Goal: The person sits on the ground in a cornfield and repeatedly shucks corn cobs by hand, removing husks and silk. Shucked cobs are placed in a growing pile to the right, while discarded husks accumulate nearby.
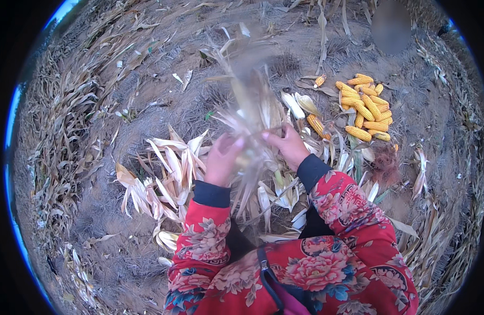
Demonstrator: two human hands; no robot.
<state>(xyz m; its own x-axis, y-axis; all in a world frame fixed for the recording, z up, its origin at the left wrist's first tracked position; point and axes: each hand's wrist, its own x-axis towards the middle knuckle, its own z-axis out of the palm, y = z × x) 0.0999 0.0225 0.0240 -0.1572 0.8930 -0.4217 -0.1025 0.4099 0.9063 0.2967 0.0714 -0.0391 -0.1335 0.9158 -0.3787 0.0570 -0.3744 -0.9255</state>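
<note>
A dry, pale corn stalk with husk (252,100) stands in front of me, smeared by motion. My left hand (222,161) is closed on its husk from the left, thumb toward the middle. My right hand (288,147) pinches the husk from the right, thumb and fingers pressed together. Whether an ear is inside the husk between my hands is too blurred to tell. Just beyond my right hand lie a yellow corn cob (317,126) and a whitish ear in its husk (293,106).
A heap of bare yellow cobs (365,107) lies at the far right, with a lone small cob (320,81) left of it. Peeled husks (171,170) are piled left of my left hand. Dark red corn silk (387,165) lies right. Dry stalks (58,173) cover the left ground.
</note>
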